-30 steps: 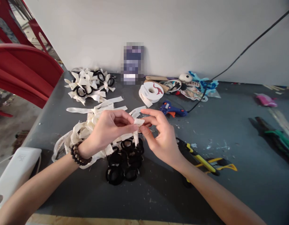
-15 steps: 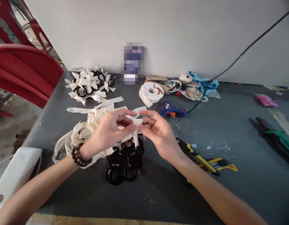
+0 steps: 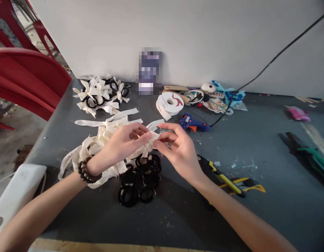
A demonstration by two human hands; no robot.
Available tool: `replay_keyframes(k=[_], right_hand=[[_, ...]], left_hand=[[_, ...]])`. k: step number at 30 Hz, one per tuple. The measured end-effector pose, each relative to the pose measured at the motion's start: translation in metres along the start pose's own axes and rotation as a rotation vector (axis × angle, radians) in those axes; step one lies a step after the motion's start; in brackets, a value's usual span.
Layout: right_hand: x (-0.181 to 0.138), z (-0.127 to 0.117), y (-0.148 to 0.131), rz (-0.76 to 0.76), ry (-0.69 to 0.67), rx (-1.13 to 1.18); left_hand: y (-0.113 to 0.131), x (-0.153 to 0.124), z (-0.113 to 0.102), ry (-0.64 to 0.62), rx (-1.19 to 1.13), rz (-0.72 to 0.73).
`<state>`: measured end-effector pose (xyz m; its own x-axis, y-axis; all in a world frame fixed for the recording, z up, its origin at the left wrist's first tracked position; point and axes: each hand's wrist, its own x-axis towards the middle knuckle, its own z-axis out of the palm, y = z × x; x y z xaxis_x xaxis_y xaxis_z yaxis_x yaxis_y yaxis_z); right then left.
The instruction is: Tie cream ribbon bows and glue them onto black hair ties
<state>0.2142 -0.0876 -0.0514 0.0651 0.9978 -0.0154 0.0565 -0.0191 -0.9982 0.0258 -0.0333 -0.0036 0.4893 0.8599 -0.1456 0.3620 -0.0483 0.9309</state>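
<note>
My left hand (image 3: pixel 129 141) pinches a piece of cream ribbon (image 3: pixel 153 137) between thumb and fingers. From the other side, my right hand (image 3: pixel 179 148) grips the same ribbon at its thumb, with the index finger raised off it. Under my left hand spreads a heap of cream ribbon pieces (image 3: pixel 88 143), some tied into bows. Just below the hands lie several black hair ties (image 3: pixel 129 196) in a cluster. Finished-looking bows on black hair ties (image 3: pixel 98 91) are piled at the back left.
A ribbon spool (image 3: pixel 174 101) and a blue glue gun (image 3: pixel 190 121) with a black cord lie beyond my hands. Yellow-and-black cutting tools (image 3: pixel 231 183) are partly behind my right forearm. A white power bank (image 3: pixel 18 196) sits at the left edge; a red chair (image 3: pixel 27 77) stands beyond.
The ribbon between my fingers has been turned and folded closer against my left fingertips. My left thumb and index have closed together on it; both hands stay in nearly the same place.
</note>
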Motion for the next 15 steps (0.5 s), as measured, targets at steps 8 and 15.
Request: replay_keyframes(k=[8, 15], right_hand=[[0.004, -0.004, 0.004, -0.008, 0.043, 0.000], [0.004, -0.005, 0.003, -0.024, 0.052, -0.031]], left_hand=[[-0.005, 0.006, -0.020, -0.077, 0.285, 0.019], [-0.015, 0.008, -0.026, -0.184, 0.035, -0.049]])
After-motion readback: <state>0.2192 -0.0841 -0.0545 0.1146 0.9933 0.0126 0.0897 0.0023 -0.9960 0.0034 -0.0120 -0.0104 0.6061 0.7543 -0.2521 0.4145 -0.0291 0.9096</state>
